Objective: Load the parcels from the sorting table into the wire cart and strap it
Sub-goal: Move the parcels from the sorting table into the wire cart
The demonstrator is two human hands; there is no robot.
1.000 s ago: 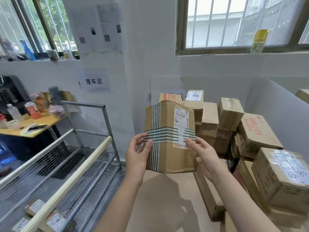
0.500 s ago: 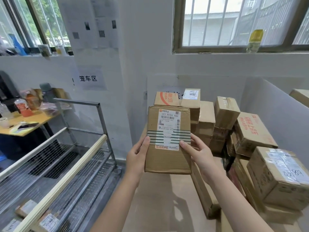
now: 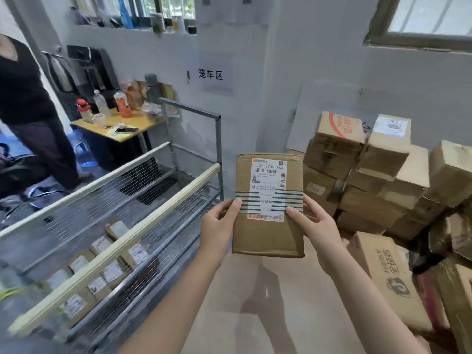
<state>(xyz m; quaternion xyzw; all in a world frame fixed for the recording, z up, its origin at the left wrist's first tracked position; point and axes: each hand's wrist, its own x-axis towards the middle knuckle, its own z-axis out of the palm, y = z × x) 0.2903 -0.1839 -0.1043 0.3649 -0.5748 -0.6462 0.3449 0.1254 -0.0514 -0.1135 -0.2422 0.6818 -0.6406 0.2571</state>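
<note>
The view has swung left since half a second ago, and the wire cart (image 3: 120,245) now fills the left side of the picture, where before only its near corner showed. The parcel (image 3: 268,226), a flat brown carton, has come along with the turn. It is held upright in the air, white shipping label facing the camera, above the bare front of the worktop (image 3: 255,302) and just right of the cart's corner post.

The left hand (image 3: 219,226) grips the carton's left edge and the right hand (image 3: 311,226) grips its right edge. Each thumb lies across the front over bands of dark striped tape (the fingers behind the carton are hidden).

Inside the cart, several labelled parcels (image 3: 112,274) already lie flat on the mesh floor, seen through the wire side. To the right, a stack of cartons (image 3: 383,175) is still piled on the worktop against the wall. A person in dark clothes (image 3: 25,98) stands at the far left, beyond the cart.

The turn suggests this carton is on its way into the cart. Loading looks well short of done, and no strap is visible yet.
</note>
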